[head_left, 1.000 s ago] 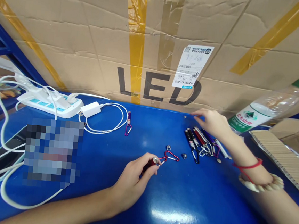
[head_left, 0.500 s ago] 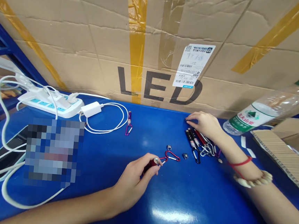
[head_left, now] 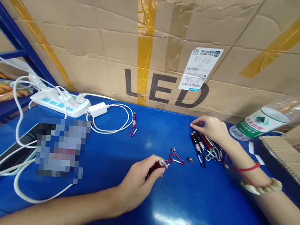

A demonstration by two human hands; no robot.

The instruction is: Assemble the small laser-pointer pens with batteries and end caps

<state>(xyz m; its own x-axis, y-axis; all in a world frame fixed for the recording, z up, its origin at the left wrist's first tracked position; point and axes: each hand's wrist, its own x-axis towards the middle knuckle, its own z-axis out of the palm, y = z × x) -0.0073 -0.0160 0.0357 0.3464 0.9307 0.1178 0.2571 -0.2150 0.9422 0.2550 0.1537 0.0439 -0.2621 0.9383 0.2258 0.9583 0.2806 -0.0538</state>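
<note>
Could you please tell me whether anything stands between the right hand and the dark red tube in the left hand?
A small metal piece and a red carabiner lie on the table between the right hand and the dark red tube; nothing tall visibly blocks the way.

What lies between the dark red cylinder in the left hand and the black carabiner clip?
In the head view, left to right: a partly hidden red carabiner clip, a second, wholly visible red carabiner clip, then a small shiny silver metal piece.

Left fingers point(head_left: 152, 179) grip a dark red tube point(head_left: 160, 164).
</note>
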